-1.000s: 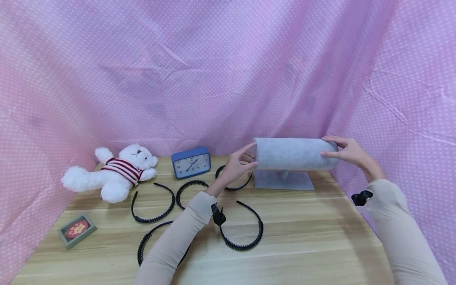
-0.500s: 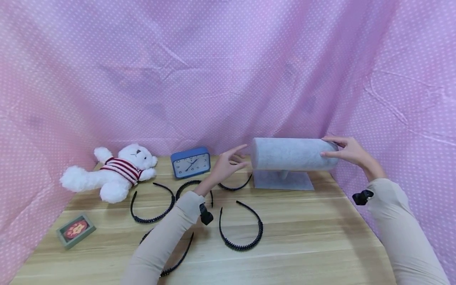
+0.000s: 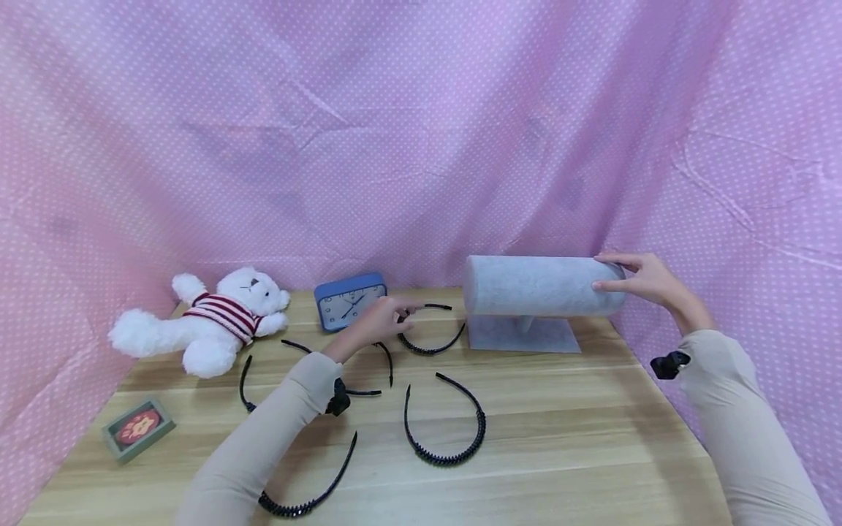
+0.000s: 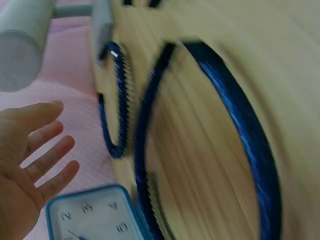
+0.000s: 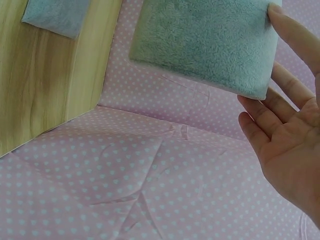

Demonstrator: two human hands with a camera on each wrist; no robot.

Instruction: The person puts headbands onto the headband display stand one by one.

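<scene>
My right hand (image 3: 645,279) holds the right end of a grey plush roll on a headband stand (image 3: 533,286); in the right wrist view its thumb and fingers span the roll's end (image 5: 210,50). The stand's flat base (image 3: 520,337) rests on the table. My left hand (image 3: 376,321) is in front of the clock, fingers loosely bent and holding nothing, as the left wrist view shows. Close to it lie a black toothed headband (image 3: 421,351) at the back and another headband (image 3: 388,365), partly hidden by the hand and arm.
More black headbands lie about: one front right (image 3: 444,460), one in front (image 3: 296,511), one left (image 3: 246,391) partly under the sleeve. A blue clock (image 3: 355,281), white teddy bear (image 3: 226,314) and small green frame (image 3: 138,431) stand or lie on the wooden table (image 3: 559,453).
My left hand has let go of the roll's left end and moved left and down towards the clock and headbands. The right hand stays on the roll.
</scene>
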